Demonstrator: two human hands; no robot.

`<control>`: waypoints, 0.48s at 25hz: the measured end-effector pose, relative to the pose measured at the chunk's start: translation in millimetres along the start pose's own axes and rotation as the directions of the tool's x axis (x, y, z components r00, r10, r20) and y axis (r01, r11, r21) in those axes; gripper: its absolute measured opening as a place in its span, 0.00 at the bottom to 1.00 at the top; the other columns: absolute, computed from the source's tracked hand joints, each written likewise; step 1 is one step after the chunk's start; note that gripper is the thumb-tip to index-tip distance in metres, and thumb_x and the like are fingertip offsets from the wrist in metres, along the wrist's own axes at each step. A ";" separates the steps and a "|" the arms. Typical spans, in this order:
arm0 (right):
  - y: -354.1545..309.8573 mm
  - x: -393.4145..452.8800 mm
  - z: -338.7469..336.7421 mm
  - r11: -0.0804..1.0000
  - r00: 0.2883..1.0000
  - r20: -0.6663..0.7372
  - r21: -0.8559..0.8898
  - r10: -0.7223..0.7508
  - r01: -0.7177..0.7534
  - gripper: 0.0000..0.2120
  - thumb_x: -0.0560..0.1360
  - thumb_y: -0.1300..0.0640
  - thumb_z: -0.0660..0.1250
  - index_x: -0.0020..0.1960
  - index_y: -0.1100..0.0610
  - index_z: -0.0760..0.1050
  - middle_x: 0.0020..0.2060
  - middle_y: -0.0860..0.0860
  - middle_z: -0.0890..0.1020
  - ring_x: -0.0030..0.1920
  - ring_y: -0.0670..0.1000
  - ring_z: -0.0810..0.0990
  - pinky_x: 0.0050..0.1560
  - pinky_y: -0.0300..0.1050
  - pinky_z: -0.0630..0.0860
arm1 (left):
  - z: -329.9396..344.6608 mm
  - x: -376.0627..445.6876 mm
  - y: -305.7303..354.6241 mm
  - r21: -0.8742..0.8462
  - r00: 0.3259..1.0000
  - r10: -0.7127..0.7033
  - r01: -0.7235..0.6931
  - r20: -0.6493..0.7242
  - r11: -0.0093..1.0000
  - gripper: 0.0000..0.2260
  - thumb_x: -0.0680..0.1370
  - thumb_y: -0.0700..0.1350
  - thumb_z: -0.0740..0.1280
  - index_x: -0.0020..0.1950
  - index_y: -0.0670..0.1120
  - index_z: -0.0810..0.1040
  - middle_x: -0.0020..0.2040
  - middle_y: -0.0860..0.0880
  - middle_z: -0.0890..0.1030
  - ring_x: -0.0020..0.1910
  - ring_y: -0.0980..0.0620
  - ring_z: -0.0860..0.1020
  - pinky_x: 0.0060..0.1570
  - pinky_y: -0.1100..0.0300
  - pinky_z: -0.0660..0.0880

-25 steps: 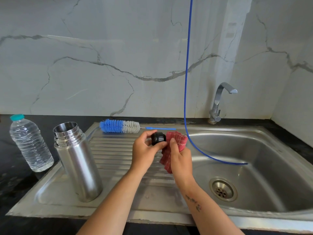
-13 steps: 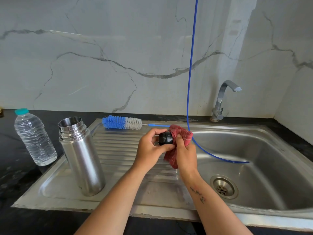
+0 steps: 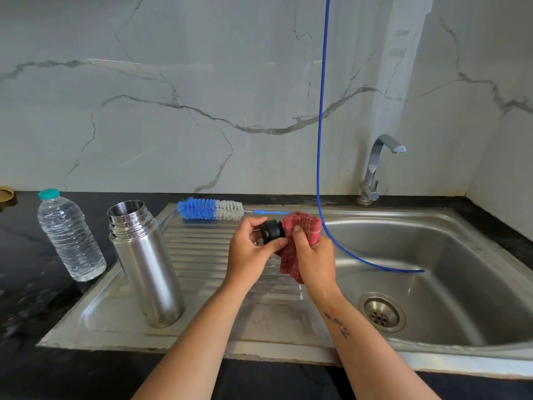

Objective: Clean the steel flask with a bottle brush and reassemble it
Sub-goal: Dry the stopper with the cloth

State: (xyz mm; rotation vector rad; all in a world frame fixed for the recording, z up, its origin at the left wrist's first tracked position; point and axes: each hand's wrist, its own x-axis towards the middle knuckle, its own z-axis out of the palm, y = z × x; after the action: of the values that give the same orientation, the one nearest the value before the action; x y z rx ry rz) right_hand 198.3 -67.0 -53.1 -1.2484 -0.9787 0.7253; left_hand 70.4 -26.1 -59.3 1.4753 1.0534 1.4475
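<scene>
Black cap (image 3: 271,232) gripped in left hand (image 3: 250,255); right hand (image 3: 314,259) clamps red cloth (image 3: 300,241) against it; flask (image 3: 145,264) at nine o'clock.

Red checked cloth (image 3: 300,235); black stopper (image 3: 271,232); blue-and-white brush (image 3: 210,209); silver flask (image 3: 144,261); teal-capped bottle (image 3: 69,235).

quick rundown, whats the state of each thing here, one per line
steel flask: upright on drainboard, mouth open
black stopper: held in left hand
red cloth: gripped in right hand, against the stopper
bottle brush: lying flat, untouched
water bottle: upright, capped
tap: no water running
</scene>
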 end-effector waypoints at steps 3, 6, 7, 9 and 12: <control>-6.0 2.4 -2.5 0.964 0.998 0.007 0.255 0.069 -0.069 0.17 0.83 0.53 0.64 0.44 0.62 0.82 0.38 0.59 0.85 0.39 0.58 0.84 0.44 0.57 0.83 | -19.4 -19.3 14.9 0.131 0.994 0.032 -0.018 -0.104 0.991 0.25 0.63 0.45 0.85 0.54 0.48 0.77 0.51 0.51 0.84 0.50 0.56 0.83 0.48 0.65 0.79; -6.9 3.5 -1.8 0.913 0.982 -0.010 0.369 0.191 -0.174 0.14 0.83 0.54 0.64 0.44 0.57 0.84 0.46 0.61 0.87 0.51 0.64 0.86 0.54 0.66 0.82 | -52.2 -48.2 26.6 0.199 0.997 -0.028 0.042 -0.073 0.979 0.28 0.64 0.48 0.85 0.59 0.53 0.77 0.53 0.55 0.83 0.50 0.60 0.82 0.48 0.66 0.78; -7.5 1.8 -1.7 0.902 0.975 -0.022 0.385 0.221 -0.196 0.13 0.83 0.54 0.64 0.45 0.56 0.84 0.46 0.60 0.87 0.52 0.65 0.86 0.55 0.67 0.81 | -63.0 -57.6 29.8 0.224 0.997 -0.058 0.068 -0.051 0.972 0.28 0.65 0.48 0.84 0.61 0.55 0.78 0.55 0.57 0.83 0.52 0.61 0.82 0.51 0.65 0.78; -8.9 -1.8 -5.3 0.882 0.963 -0.015 0.404 0.270 -0.241 0.10 0.83 0.55 0.64 0.48 0.55 0.82 0.46 0.57 0.87 0.53 0.63 0.86 0.56 0.65 0.82 | -77.3 -72.9 34.6 0.322 0.995 -0.090 0.095 -0.029 0.942 0.25 0.67 0.45 0.83 0.60 0.56 0.79 0.55 0.57 0.83 0.53 0.63 0.81 0.55 0.62 0.77; -9.5 -11.9 -11.0 0.873 0.950 0.035 0.386 0.310 -0.299 0.09 0.83 0.54 0.63 0.51 0.54 0.80 0.49 0.58 0.87 0.49 0.60 0.87 0.52 0.62 0.83 | -90.6 -90.6 34.7 0.497 0.996 -0.063 0.089 -0.069 0.863 0.20 0.65 0.44 0.83 0.52 0.54 0.81 0.52 0.56 0.82 0.51 0.60 0.80 0.54 0.62 0.76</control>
State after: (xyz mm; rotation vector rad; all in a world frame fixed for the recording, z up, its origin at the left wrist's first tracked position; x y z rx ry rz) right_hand 202.6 -84.2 -46.6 -1.0649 -0.5775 1.0889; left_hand -19.0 -124.1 -54.4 1.7321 1.5887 1.2085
